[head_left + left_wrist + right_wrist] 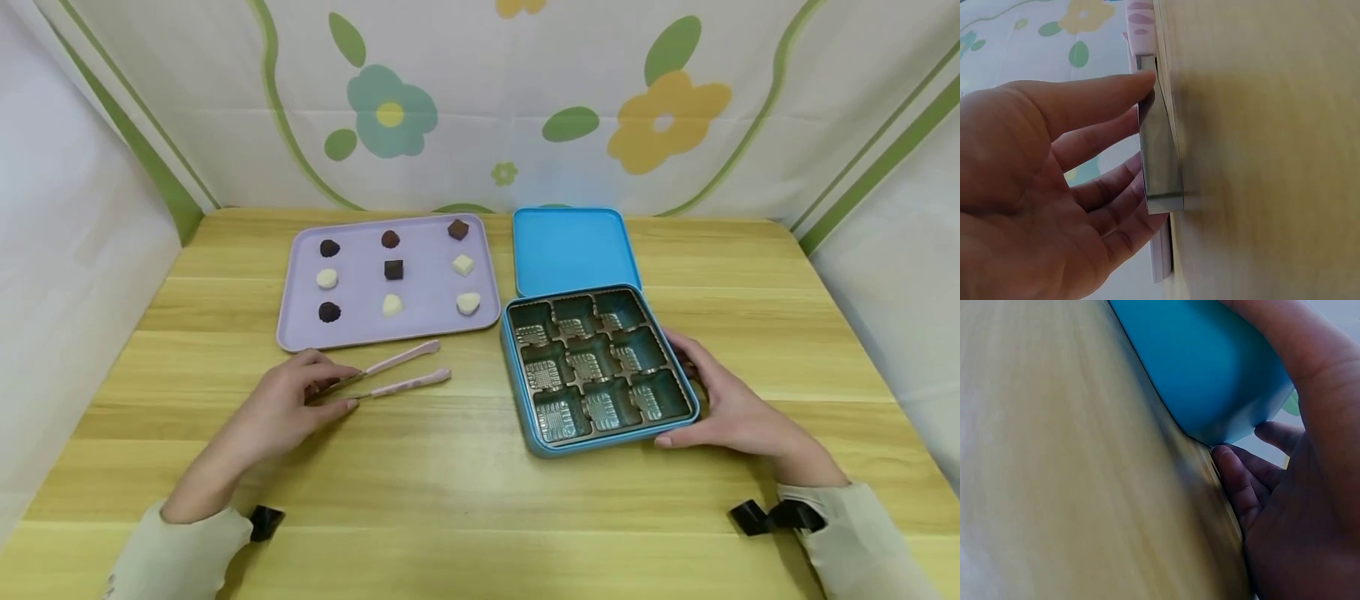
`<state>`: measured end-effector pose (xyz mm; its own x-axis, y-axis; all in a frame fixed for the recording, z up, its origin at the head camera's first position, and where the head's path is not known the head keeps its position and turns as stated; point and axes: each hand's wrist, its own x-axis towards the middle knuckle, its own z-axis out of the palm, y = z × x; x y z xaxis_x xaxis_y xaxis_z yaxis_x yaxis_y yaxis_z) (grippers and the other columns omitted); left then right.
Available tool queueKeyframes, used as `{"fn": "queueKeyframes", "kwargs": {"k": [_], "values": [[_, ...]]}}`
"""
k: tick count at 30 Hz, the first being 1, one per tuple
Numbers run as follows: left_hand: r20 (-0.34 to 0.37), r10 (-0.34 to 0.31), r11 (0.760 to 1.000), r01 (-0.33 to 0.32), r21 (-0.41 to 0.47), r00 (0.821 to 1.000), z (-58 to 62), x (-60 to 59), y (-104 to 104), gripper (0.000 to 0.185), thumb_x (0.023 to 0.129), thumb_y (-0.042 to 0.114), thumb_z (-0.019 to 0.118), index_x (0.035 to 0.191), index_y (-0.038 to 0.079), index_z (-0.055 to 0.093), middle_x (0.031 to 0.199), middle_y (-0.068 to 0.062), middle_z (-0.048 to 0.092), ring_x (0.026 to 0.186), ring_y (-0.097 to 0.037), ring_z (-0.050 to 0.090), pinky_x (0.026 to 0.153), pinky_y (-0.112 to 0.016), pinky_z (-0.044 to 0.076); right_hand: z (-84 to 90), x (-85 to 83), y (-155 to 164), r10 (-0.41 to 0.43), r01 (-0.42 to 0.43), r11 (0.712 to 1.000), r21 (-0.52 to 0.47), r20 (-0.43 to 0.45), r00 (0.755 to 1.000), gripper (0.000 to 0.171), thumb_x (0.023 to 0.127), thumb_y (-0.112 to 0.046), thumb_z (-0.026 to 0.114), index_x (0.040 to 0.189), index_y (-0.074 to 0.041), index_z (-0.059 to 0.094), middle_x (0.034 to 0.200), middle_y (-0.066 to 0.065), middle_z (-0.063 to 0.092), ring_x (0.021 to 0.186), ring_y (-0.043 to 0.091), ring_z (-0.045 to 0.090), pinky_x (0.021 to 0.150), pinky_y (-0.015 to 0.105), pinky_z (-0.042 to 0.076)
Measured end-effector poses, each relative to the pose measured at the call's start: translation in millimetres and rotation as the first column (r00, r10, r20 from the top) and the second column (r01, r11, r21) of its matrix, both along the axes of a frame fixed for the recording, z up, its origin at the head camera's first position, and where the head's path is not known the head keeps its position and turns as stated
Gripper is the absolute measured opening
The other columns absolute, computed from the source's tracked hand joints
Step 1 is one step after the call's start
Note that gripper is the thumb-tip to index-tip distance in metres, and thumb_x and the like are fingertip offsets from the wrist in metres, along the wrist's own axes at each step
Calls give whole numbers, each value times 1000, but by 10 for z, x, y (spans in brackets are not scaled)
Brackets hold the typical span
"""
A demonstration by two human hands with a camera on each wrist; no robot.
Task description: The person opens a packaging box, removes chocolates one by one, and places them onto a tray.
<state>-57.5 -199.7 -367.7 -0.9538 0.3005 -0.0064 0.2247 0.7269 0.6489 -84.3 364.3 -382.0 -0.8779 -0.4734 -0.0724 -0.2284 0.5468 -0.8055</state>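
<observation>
In the head view, my left hand pinches a pair of tongs by its metal end, thumb on one side and fingers on the other. Its two pink arms point right, spread apart, low over the table. The bare metal part shows up close in the left wrist view. My right hand holds the right side of a square blue tin, thumb at the front corner and fingers along the side. Inside the tin is a brown divided insert with several unfilled compartments.
Beyond the tongs lies a lilac tray with dark, brown and white chocolates set apart in rows, such as a dark square one. The blue lid lies behind the tin. A flower-printed cloth hangs along the table's back edge.
</observation>
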Motion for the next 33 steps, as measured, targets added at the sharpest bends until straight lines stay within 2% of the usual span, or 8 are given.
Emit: {"fn": "queueKeyframes", "kwargs": {"k": [22, 33], "values": [[47, 34, 999, -32, -37, 998, 12, -11, 21, 32, 90, 10, 88, 121, 7, 80, 102, -4, 66, 89, -17, 54, 74, -27, 46, -5, -3, 8, -7, 7, 1000, 16, 2, 1000, 140, 65, -5, 104, 173, -27, 19, 151, 7, 47, 123, 1, 50, 96, 9, 40], [47, 35, 998, -32, -49, 998, 24, 1, 25, 31, 91, 10, 87, 122, 7, 80, 104, -5, 66, 89, -18, 55, 76, -29, 47, -5, 0, -6, -6, 6, 1000, 11, -3, 1000, 139, 65, -5, 104, 173, -26, 19, 150, 7, 48, 122, 1, 51, 96, 9, 40]]}}
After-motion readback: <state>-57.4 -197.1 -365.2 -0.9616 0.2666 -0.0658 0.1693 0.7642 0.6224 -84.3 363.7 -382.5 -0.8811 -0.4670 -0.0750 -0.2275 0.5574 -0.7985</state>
